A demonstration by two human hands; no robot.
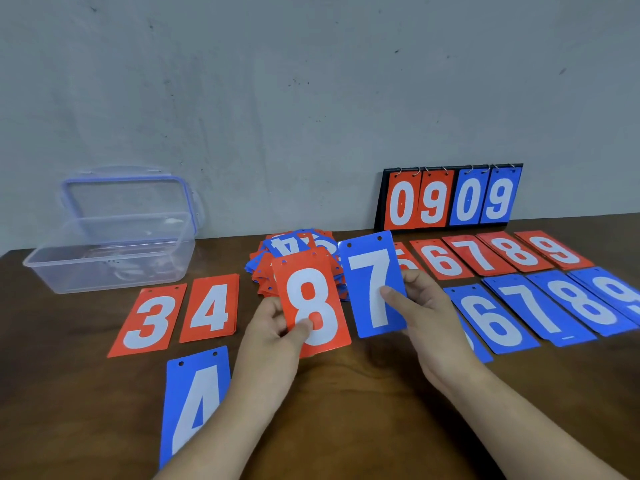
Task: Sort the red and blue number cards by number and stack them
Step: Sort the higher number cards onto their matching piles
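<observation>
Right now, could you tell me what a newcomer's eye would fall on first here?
The eye goes first to two cards held up at centre: a red 8 in the left grip and a blue 7 in the right grip. Next comes the flip scoreboard reading 09 09 against the wall at back right.

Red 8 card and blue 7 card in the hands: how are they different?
The red 8 card is red with an 8; the blue 7 card is blue with a 7. The left hand holds the red 8 card; the right hand holds the blue 7 card. Both have white numbers and two punched holes along the top edge.
</observation>
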